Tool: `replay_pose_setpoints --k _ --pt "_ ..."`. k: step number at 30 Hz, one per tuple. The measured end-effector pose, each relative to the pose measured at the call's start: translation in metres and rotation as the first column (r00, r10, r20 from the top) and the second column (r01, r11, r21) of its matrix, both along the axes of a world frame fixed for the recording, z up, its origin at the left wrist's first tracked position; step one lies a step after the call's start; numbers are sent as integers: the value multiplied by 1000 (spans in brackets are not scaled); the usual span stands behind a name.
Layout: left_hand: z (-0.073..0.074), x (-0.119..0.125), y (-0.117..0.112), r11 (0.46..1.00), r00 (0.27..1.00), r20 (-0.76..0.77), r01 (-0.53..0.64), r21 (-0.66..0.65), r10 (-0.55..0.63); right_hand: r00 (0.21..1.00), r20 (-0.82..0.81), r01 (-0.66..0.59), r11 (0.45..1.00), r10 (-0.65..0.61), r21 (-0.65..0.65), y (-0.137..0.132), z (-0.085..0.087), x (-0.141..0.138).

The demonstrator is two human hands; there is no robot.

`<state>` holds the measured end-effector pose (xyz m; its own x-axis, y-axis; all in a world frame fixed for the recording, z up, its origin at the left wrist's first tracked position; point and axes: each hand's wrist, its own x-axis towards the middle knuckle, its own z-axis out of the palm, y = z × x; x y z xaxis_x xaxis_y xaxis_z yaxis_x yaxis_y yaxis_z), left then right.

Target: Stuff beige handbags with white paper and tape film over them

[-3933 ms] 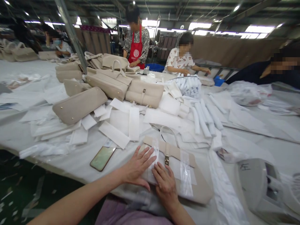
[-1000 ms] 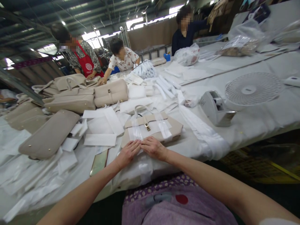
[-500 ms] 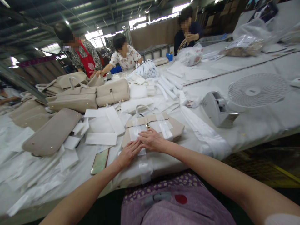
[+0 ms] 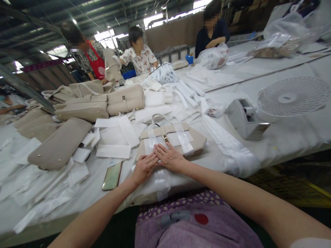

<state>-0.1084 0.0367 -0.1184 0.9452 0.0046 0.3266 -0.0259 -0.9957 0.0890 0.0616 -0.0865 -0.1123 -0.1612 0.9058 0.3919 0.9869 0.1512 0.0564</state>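
A beige handbag (image 4: 198,139) lies in front of me on the table, its carry handle at the far side. Strips of clear wrap (image 4: 184,139) run over its front, and a gold clasp (image 4: 165,138) sits at the middle. My right hand (image 4: 170,157) rests flat on the bag's near part just below the clasp, fingers stretched out. Beside it my left hand (image 4: 147,167) lies flat too, its fingertips meeting the right hand's fingers. Neither hand grips anything. Under the wrists, another strip of clear wrap (image 4: 161,184) hangs toward the table's front edge.
Left of the bag are a phone (image 4: 112,176), white paper pieces (image 4: 113,151) and a taupe bag (image 4: 60,143). More beige bags (image 4: 125,100) pile up behind. At right stand a tape dispenser (image 4: 245,120), a white fan (image 4: 291,98) and a plastic roll (image 4: 232,151). Several co-workers are across the table.
My hands stay on the handbag, with the fingers barely shifted. The view has moved slightly. Across the table, a beige bag is now held up between two co-workers; another co-worker's hand has lowered.
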Motion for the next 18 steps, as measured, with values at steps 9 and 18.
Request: replay_pose_setpoints --k 9,18 --pt "-22 -6 0 995 992 123 -12 99 0 996 -79 -28 995 35 91 5 -9 -2" --pt "-25 -7 -2 996 989 143 -45 77 34 920 -278 -321 938 277 -127 -68 4 -24"
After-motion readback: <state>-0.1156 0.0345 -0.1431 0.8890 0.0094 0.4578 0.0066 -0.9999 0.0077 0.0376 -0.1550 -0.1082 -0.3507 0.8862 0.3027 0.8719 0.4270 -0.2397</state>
